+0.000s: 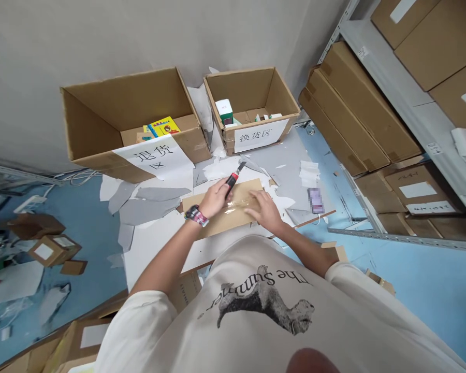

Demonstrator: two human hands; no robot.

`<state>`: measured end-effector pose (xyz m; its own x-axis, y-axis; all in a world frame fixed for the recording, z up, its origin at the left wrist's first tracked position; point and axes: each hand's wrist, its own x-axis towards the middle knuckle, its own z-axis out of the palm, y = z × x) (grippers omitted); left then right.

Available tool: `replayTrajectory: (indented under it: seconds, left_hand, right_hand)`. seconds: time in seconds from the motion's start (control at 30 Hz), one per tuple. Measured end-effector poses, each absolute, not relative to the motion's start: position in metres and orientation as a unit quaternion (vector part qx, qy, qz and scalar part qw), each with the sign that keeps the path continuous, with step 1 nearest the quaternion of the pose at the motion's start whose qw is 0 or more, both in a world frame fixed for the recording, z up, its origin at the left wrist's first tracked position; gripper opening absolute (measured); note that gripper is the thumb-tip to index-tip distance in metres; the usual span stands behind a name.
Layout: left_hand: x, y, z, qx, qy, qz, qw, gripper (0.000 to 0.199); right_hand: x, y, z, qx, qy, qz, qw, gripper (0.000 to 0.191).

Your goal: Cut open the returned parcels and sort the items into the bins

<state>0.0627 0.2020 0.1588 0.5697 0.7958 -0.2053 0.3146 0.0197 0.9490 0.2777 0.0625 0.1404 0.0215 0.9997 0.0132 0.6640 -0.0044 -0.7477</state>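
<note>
My left hand (214, 199), with a colourful band on its wrist, is closed around a red and black box cutter (232, 181). The cutter's blade points up and away from me. Below both hands lies a flat brown cardboard box (217, 224) with shiny clear tape (236, 205) across its top. My right hand (267, 210) rests on the right part of this box, fingers apart near the tape. The box lies on a table (155, 224) covered with torn white and grey paper.
Two open cartons with paper signs stand at the back: a large one (140, 111) holding a yellow box, and a smaller one (252, 111) holding small boxes. A phone (316, 201) lies on the table at right. Shelves (407, 114) of cartons rise on the right.
</note>
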Motion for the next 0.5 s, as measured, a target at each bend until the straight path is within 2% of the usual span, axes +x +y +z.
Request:
replayTrajectory:
  seconds: [0.13,0.3,0.4,0.5]
  left_hand:
    - [0.101,0.139,0.164,0.76,0.355,0.293,0.459,0.068]
    - [0.104,0.104,0.161,0.829,0.328,0.277,0.358,0.07]
    - [0.095,0.102,0.154,0.865,0.371,0.184,0.284,0.076]
    - [0.099,0.102,0.15,0.884,0.396,0.072,0.237,0.093]
  right_hand:
    - [0.252,0.068,0.142,-0.665,-0.505,0.336,0.435,0.071]
    - [0.272,0.072,0.14,-0.647,-0.395,0.377,0.532,0.06]
    - [0.318,0.067,0.142,-0.638,-0.344,0.42,0.546,0.058]
    - [0.366,0.057,0.147,-0.638,-0.378,0.462,0.487,0.059]
